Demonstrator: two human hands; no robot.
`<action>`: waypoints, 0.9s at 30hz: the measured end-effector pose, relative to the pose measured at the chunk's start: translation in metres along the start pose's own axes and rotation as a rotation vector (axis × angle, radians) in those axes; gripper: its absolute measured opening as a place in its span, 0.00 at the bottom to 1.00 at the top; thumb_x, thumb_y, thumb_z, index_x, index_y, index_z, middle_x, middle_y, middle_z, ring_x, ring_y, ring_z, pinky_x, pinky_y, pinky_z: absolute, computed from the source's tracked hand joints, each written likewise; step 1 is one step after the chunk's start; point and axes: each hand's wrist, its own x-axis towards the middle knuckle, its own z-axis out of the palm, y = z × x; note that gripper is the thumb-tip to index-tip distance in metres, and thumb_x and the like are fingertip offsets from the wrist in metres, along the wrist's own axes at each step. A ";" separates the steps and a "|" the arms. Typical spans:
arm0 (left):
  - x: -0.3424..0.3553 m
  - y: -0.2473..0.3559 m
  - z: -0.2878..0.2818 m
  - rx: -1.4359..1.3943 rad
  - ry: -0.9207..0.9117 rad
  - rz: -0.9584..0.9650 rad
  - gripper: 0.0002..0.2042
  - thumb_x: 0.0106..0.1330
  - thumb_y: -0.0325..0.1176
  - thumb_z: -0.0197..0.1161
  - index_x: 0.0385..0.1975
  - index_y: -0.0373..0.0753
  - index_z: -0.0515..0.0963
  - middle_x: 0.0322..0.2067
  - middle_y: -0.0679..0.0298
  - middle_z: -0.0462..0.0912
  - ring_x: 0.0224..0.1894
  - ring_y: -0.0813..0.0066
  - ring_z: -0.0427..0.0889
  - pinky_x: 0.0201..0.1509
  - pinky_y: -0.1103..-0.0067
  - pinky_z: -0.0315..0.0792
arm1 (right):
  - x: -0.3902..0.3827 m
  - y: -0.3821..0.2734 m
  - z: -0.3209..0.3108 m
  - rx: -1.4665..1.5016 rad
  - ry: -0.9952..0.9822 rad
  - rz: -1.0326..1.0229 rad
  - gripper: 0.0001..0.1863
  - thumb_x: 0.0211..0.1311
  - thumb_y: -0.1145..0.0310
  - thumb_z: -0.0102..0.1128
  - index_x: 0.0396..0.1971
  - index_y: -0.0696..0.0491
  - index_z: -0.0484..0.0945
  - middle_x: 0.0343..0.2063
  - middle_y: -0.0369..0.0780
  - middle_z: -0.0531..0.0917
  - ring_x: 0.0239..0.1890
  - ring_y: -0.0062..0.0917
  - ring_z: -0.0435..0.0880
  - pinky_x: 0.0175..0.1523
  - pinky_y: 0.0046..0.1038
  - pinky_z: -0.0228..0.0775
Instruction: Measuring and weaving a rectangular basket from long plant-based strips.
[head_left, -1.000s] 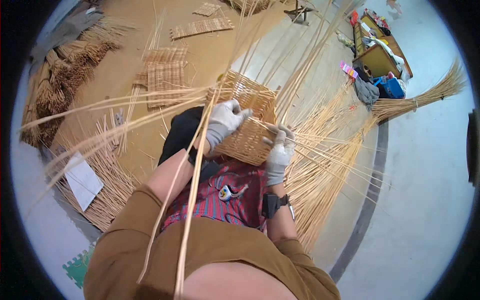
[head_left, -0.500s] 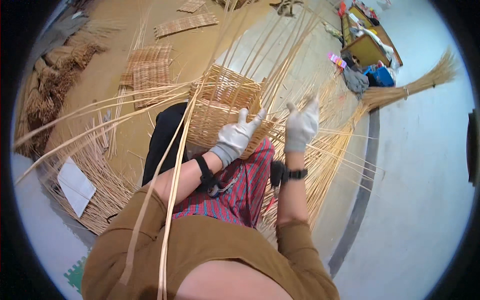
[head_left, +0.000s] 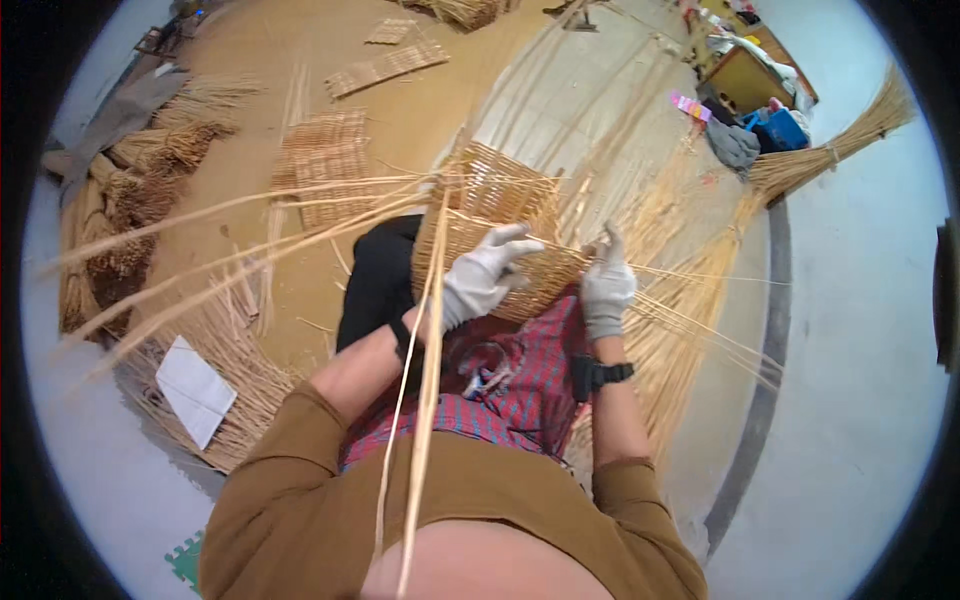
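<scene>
A part-woven wicker basket (head_left: 437, 245) rests at my lap, its open side up and long loose rods standing out from its corners. My left hand (head_left: 482, 275), in a pale work glove, lies against the near wall with bent fingers gripping near the rim. At the basket's right corner, my right hand (head_left: 607, 288), gloved too, has its fingers closed around a thin rod; the fingertips are partly blurred. Bundled rods (head_left: 428, 390) hang from the left corner down across my front. Other long rods (head_left: 250, 255) reach out to the left.
Woven panels (head_left: 335, 160) lie on the floor at far left. Bundles of rods (head_left: 125, 240) are stacked along the left side, with a white sheet (head_left: 195, 390) on loose rods nearer me. A long straw-coloured bundle (head_left: 690, 330) spreads on the right. A cluttered wooden box (head_left: 745, 75) stands far right.
My right hand has come down from above the right corner onto it. The upright rods have swung to the right and blur. My left hand's fingers have bent in more; the view has shifted.
</scene>
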 end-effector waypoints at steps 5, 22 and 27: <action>-0.030 0.002 -0.061 -0.111 0.786 -0.425 0.10 0.65 0.31 0.67 0.42 0.35 0.80 0.30 0.61 0.83 0.31 0.75 0.83 0.35 0.81 0.76 | -0.022 -0.017 0.003 0.389 0.136 -0.062 0.19 0.68 0.73 0.56 0.59 0.52 0.74 0.40 0.46 0.85 0.41 0.36 0.85 0.49 0.33 0.76; -0.037 -0.011 -0.065 0.122 0.548 -0.379 0.17 0.68 0.30 0.60 0.54 0.30 0.76 0.52 0.53 0.81 0.55 0.68 0.80 0.61 0.73 0.73 | -0.054 -0.227 0.021 0.665 -0.395 -0.608 0.33 0.55 0.74 0.68 0.63 0.53 0.69 0.33 0.43 0.84 0.32 0.38 0.86 0.38 0.35 0.78; -0.030 -0.063 -0.043 0.163 0.566 -0.265 0.19 0.67 0.32 0.59 0.57 0.33 0.75 0.54 0.51 0.80 0.57 0.61 0.78 0.65 0.70 0.70 | -0.063 -0.215 0.033 0.684 -0.143 -0.521 0.12 0.56 0.66 0.70 0.34 0.51 0.76 0.24 0.42 0.80 0.25 0.40 0.82 0.29 0.36 0.74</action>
